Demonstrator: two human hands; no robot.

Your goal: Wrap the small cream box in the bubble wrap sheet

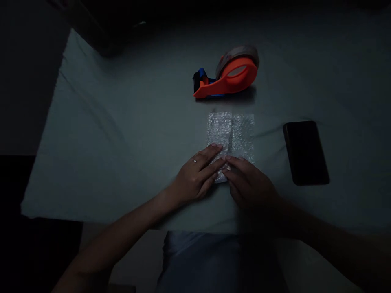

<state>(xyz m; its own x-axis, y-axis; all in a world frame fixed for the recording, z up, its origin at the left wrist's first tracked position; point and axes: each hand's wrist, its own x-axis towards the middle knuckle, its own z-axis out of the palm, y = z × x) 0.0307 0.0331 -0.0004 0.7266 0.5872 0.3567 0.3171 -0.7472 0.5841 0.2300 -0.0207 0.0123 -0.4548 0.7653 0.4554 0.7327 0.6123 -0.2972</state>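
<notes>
A sheet of clear bubble wrap (219, 127) lies on the cloth, with its left part folded over and an edge running down its middle. My left hand (197, 175), a ring on one finger, rests on the lower left of the wrap with its fingers stretched out. From the right, my right hand (249, 179) meets it with bent fingers, the fingertips closed at the wrap's lower middle edge. Its thumb is mostly hidden. Beyond the wrap is an orange and blue tape dispenser (226, 79) with a roll of tape on it.
A black smartphone (306, 152) lies to the right of my hands. The pale green cloth (137, 101) covers the table, its near edge just in front of my lap. At the far left back stands a dark object (88, 30). The light is dim.
</notes>
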